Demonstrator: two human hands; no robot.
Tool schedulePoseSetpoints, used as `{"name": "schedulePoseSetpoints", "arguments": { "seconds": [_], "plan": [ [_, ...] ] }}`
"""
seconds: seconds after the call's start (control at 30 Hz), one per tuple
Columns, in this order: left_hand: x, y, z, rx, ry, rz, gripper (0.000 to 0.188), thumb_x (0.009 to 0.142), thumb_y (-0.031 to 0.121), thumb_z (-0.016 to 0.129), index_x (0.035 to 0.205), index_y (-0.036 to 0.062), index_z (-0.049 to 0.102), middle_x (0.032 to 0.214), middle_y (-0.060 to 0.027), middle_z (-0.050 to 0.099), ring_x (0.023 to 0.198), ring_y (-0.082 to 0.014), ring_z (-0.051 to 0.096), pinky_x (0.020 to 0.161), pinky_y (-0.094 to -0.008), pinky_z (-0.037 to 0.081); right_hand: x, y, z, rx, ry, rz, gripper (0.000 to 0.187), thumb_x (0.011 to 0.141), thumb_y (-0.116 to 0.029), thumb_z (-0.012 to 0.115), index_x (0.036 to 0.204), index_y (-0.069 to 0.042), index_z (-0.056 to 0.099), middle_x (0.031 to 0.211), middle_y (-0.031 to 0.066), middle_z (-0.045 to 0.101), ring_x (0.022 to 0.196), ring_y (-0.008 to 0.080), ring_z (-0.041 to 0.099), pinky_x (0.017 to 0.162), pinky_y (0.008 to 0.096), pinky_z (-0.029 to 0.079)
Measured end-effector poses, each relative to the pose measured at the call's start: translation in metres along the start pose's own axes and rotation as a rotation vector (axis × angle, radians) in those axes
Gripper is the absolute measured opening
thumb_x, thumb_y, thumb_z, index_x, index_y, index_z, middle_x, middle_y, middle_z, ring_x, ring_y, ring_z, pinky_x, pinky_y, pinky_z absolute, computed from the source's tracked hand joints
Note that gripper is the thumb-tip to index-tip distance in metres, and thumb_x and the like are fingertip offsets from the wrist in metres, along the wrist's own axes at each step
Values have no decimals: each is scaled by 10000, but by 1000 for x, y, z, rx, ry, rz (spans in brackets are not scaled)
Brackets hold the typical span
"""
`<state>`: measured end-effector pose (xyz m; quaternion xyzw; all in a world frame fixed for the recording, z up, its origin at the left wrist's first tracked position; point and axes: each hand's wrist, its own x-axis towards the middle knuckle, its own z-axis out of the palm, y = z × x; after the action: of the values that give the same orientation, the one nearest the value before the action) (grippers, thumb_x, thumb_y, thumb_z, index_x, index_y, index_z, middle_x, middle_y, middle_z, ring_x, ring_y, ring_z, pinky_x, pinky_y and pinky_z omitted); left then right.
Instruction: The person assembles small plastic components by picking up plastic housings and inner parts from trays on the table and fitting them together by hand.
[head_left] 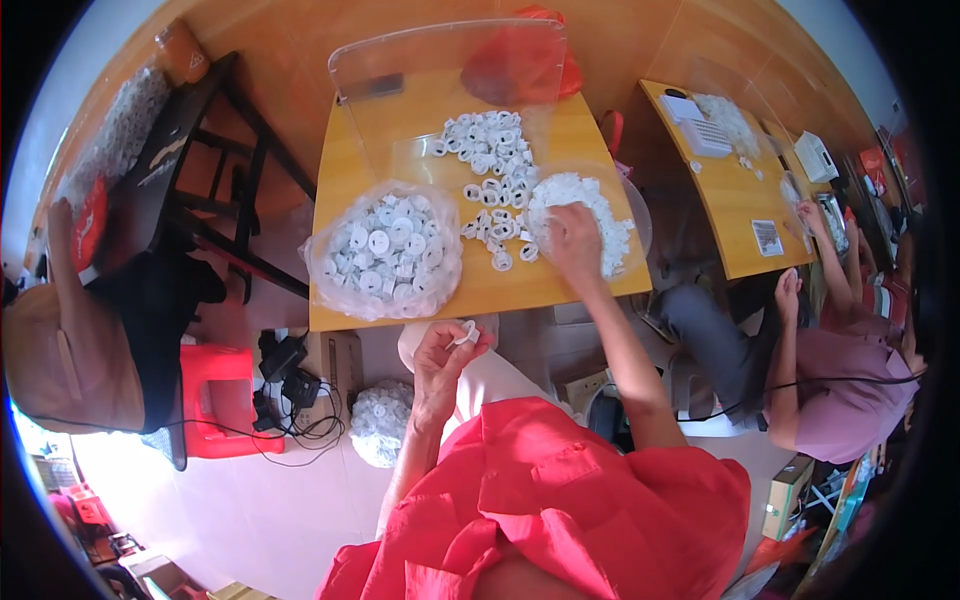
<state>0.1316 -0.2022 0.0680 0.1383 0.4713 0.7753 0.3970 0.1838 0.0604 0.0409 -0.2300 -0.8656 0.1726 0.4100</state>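
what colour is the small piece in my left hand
White; the small piece shows best in head view.

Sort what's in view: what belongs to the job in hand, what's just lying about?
In the job:
left hand, holding a white part
right hand, over the clear dish of small white pieces
loose white ring-shaped parts
bag of round white parts

Apparently just lying about:
red stool
black adapters
red bag behind the clear panel

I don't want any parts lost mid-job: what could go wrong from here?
The left hand holds a small white part beyond the near edge of the table; a slip might drop it. The open bag of white parts sits close to that edge, so a bump could spill it. The right hand, over the clear dish, might scatter its small white pieces.
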Motion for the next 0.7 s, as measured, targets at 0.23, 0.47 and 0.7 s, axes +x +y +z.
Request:
{"name": "schedulePoseSetpoints", "arguments": {
  "seconds": [0.23, 0.47, 0.7],
  "plan": [
    [7, 4, 2, 48, -21, 202, 364, 803, -27, 609, 1113, 20, 424, 959, -107, 587, 898, -201, 608, 808, -302, 484, -10, 46, -31, -42, -161, 301, 186, 693, 25, 611, 871, -31, 611, 870, 131, 566, 824, 315, 565, 723, 376, 461],
    [5, 7, 4, 110, -31, 231, 389, 765, -75, 638, 1120, -23, 487, 1018, -70, 580, 959, -139, 571, 862, -268, 459, -11, 53, -32, 7, -173, 165, 129, 712, 31, 621, 828, -24, 621, 778, 120, 587, 687, 265, 595, 627, 322, 474],
    [6, 0, 5, 161, -75, 260, 348, 782, -49, 644, 1106, -17, 521, 1017, -83, 605, 952, -145, 596, 850, -272, 478, -15, 37, -38, 611, -168, 569, 200, 791, 25, 587, 975, -23, 648, 764, 25, 613, 674, 94, 583, 609, 221, 459]
  ]
}}
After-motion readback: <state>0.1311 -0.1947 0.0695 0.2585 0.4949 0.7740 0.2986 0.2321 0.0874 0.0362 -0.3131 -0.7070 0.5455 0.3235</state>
